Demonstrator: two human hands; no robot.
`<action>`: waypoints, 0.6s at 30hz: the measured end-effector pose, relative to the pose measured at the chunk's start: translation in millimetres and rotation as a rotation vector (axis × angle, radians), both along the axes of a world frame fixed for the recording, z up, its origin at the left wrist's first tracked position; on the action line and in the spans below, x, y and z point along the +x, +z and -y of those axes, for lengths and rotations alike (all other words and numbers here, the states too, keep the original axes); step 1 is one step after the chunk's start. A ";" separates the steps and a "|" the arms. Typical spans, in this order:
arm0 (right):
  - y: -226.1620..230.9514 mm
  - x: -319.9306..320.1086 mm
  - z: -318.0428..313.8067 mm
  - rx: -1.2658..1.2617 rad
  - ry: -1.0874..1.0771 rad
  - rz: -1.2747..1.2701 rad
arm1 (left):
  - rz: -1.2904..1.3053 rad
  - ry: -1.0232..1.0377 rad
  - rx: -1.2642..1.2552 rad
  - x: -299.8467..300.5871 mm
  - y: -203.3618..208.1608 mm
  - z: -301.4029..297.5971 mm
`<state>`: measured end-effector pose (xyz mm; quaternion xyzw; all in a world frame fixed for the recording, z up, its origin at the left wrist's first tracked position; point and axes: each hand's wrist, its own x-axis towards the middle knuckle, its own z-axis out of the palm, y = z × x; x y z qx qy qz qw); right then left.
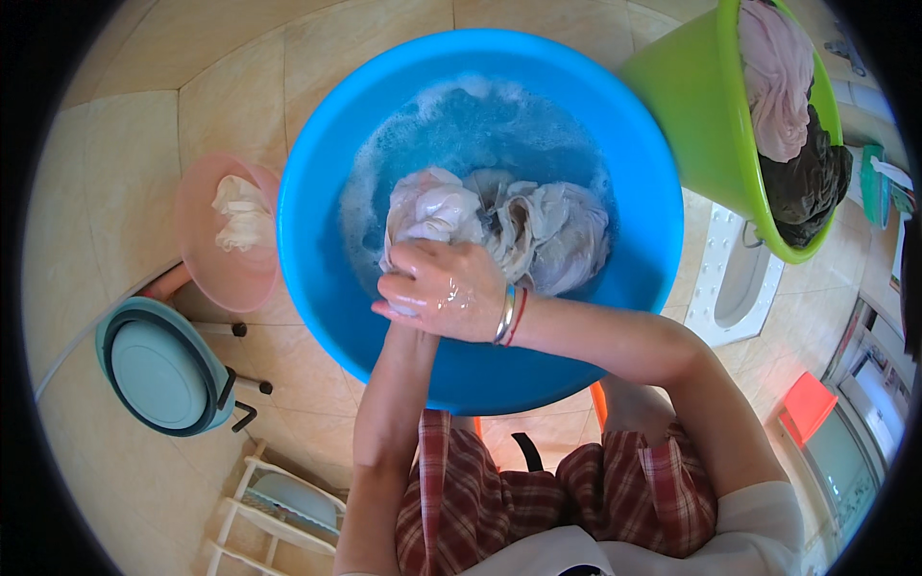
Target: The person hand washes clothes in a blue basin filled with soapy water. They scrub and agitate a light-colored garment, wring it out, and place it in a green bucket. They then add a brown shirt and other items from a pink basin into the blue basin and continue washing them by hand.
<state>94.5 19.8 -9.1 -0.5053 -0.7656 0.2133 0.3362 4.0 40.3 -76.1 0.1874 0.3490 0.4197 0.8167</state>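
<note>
Bunched wet whitish cloth [437, 206] with a pale pink tint sits in a large blue basin [322, 317]. My right hand [451, 288] reaches across from the right, wet and soapy, its fingers curled closed at the near edge of the cloth. A silver bangle and a red string circle that wrist. My left forearm [394, 384] comes up from below and passes under the right hand. The left hand's fingers are hidden by the right hand and the cloth. More wet greyish-white cloth [567, 230] lies beside it in sudsy water [490, 125].
Left of the basin stands a pink tub [206, 269] holding white cloth [240, 213]. A folded teal basin [158, 374] and white rack [240, 499] are nearer. At right are a green bucket [691, 115] with pink and dark clothes, and a white squat toilet [735, 278].
</note>
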 end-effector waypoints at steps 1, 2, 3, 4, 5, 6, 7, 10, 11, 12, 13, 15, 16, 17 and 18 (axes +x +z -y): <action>-5.3 -0.7 -3.4 0.017 -0.030 -0.012 | -0.003 0.000 0.037 -0.5 -6.4 1.8; -10.4 -2.0 -6.9 0.034 -0.059 -0.026 | -0.007 -0.001 0.074 -1.2 -13.5 3.7; -15.0 -1.1 -10.1 0.044 -0.086 -0.024 | -0.012 -0.001 0.111 -2.0 -20.5 5.4; -21.8 0.8 -12.3 0.050 -0.112 -0.014 | 0.240 0.002 0.150 -1.3 -35.5 9.2; -26.6 -1.2 -16.0 0.008 -0.148 -0.039 | 0.480 0.004 0.194 -2.4 -44.2 9.4; -33.4 0.2 -20.4 -0.026 -0.183 -0.038 | 0.469 0.019 0.136 -6.9 -50.5 12.8; -43.3 6.5 -25.9 -0.063 -0.221 -0.029 | 0.467 0.034 0.073 -6.4 -53.2 14.6; -84.6 64.8 -54.7 -0.655 -0.325 0.166 | -0.298 0.100 -0.407 9.9 -19.7 16.3; -93.8 78.2 -49.1 -0.613 -0.344 0.215 | -0.246 -0.027 -0.414 18.6 0.3 7.4; -100.6 82.7 -48.2 -0.557 -0.339 0.245 | -0.313 -0.026 -0.460 13.3 1.2 -0.4; -112.5 90.0 -46.5 -0.548 -0.399 0.222 | -0.371 -0.029 -0.513 9.3 -3.2 -10.5; -132.3 111.1 -36.1 -0.540 -0.543 0.200 | -0.053 -0.012 -0.562 2.3 -3.1 -23.2; -131.2 108.3 -29.9 -0.458 -0.369 0.249 | -0.096 0.017 -0.512 -14.0 -21.9 -23.8; -126.8 96.8 -19.8 -0.370 -0.191 0.284 | -0.149 0.052 -0.458 -38.0 -56.4 -19.1; -124.5 89.6 -11.9 -0.287 -0.022 0.327 | -0.194 0.078 -0.416 -54.8 -83.4 -13.1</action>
